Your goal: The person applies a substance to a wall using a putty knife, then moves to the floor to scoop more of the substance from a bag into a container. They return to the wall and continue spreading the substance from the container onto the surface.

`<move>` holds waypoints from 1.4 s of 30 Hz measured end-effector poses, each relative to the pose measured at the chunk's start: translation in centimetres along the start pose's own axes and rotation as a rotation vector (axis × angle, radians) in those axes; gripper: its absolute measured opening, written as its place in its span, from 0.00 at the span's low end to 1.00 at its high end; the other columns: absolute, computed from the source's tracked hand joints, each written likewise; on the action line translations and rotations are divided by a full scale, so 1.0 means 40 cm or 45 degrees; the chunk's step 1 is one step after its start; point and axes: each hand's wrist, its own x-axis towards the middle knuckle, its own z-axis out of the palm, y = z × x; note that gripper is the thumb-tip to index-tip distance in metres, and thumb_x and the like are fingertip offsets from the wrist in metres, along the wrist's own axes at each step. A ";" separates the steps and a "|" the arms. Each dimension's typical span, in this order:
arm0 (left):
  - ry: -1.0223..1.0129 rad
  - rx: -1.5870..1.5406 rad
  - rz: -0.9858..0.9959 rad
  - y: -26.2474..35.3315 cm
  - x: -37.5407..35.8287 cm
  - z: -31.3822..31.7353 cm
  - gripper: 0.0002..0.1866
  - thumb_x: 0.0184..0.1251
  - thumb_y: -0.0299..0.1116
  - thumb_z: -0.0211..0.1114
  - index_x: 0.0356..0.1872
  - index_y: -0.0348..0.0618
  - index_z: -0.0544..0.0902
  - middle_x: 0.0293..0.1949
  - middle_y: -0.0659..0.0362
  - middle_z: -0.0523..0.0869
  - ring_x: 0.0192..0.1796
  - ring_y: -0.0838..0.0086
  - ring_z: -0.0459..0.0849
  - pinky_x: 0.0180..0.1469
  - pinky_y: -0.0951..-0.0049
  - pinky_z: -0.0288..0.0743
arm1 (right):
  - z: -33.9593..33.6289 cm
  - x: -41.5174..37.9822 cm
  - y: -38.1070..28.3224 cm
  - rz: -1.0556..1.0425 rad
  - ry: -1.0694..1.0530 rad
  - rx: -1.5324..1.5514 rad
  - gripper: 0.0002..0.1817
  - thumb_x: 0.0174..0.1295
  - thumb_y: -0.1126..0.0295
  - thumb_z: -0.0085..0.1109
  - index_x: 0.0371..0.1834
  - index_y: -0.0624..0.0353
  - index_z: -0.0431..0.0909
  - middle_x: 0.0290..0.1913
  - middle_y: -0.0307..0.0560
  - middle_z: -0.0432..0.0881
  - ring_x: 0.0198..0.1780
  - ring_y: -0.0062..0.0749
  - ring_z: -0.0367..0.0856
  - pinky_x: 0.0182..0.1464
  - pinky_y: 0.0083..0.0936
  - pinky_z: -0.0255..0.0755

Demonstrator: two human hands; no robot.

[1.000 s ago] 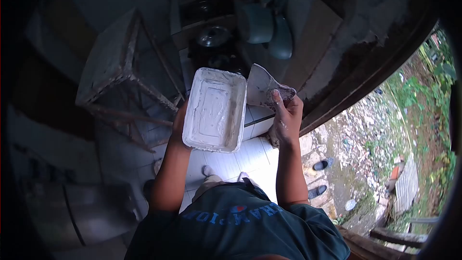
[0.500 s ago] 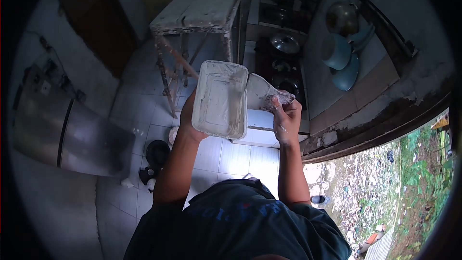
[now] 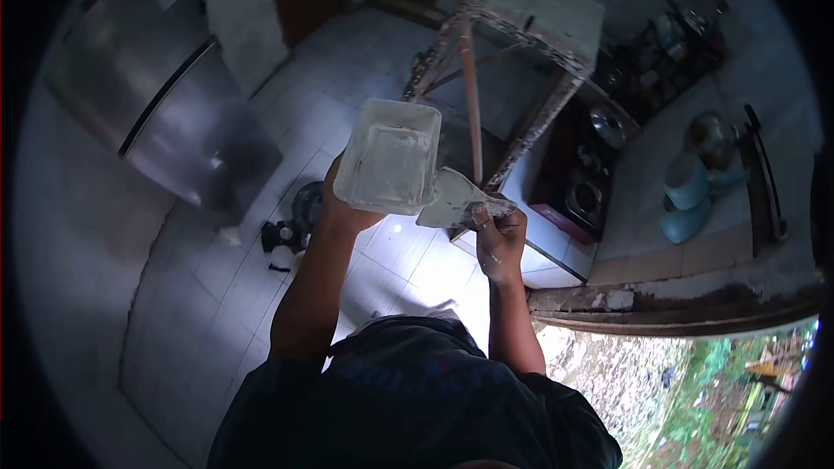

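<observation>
My left hand grips a pale rectangular plastic tub from its left side and underneath, most of the fingers hidden behind it. The tub is tilted so its inside faces me, and whitish paste smears its walls and bottom. In my right hand is a broad putty knife, its handle end coated with the same paste and the fingers closed round it. The blade reaches left to the tub's lower right edge and overlaps it in this view. White specks of paste stick to my right thumb and hand.
A paint-spattered wooden stand rises just ahead. Behind it to the right are a stove and blue pans by the wall. A refrigerator stands left, with dark items on the tiled floor. Outdoor ground shows lower right.
My view has turned left, so the stand and stove appear farther right. The putty knife has come lower against the tub's right side; both hands keep their holds.
</observation>
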 end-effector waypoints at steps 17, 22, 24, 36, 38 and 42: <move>0.231 0.224 0.691 0.186 -0.315 0.073 0.29 0.79 0.51 0.44 0.68 0.38 0.67 0.61 0.50 0.78 0.58 0.63 0.82 0.59 0.57 0.80 | 0.264 0.210 0.032 0.371 -0.373 0.481 0.11 0.71 0.71 0.54 0.49 0.68 0.78 0.44 0.48 0.84 0.42 0.27 0.86 0.47 0.26 0.80; 0.758 0.740 0.601 0.132 -0.316 0.124 0.28 0.79 0.51 0.44 0.69 0.43 0.66 0.63 0.55 0.75 0.63 0.67 0.76 0.64 0.63 0.73 | 0.314 0.233 -0.001 0.293 -0.657 0.091 0.14 0.72 0.69 0.53 0.45 0.73 0.79 0.36 0.47 0.84 0.35 0.21 0.82 0.40 0.23 0.79; 0.821 1.065 0.563 0.115 -0.306 0.127 0.29 0.79 0.53 0.43 0.70 0.45 0.62 0.64 0.55 0.70 0.66 0.69 0.70 0.66 0.65 0.65 | 0.323 0.236 0.009 0.306 -0.727 0.030 0.12 0.72 0.70 0.53 0.43 0.72 0.80 0.36 0.44 0.84 0.35 0.19 0.80 0.39 0.21 0.77; 1.214 1.111 0.850 0.059 -0.191 0.090 0.29 0.77 0.56 0.47 0.67 0.48 0.59 0.57 0.54 0.73 0.58 0.68 0.75 0.57 0.65 0.75 | 0.343 0.252 0.030 0.049 -0.956 -0.481 0.15 0.71 0.68 0.48 0.41 0.73 0.79 0.25 0.49 0.81 0.28 0.24 0.80 0.31 0.26 0.72; 1.239 1.033 0.846 0.067 -0.201 0.015 0.30 0.77 0.57 0.46 0.68 0.47 0.60 0.58 0.53 0.73 0.58 0.67 0.76 0.58 0.64 0.75 | 0.326 0.269 0.060 0.152 -1.012 -0.259 0.13 0.72 0.70 0.49 0.41 0.73 0.78 0.30 0.45 0.82 0.31 0.21 0.79 0.35 0.23 0.74; 1.152 0.639 0.770 0.064 -0.224 0.000 0.35 0.77 0.62 0.38 0.70 0.44 0.62 0.62 0.49 0.75 0.61 0.61 0.79 0.61 0.58 0.77 | 0.286 0.334 0.107 0.329 -0.981 -0.056 0.12 0.73 0.70 0.51 0.44 0.71 0.78 0.38 0.47 0.84 0.38 0.22 0.82 0.41 0.23 0.78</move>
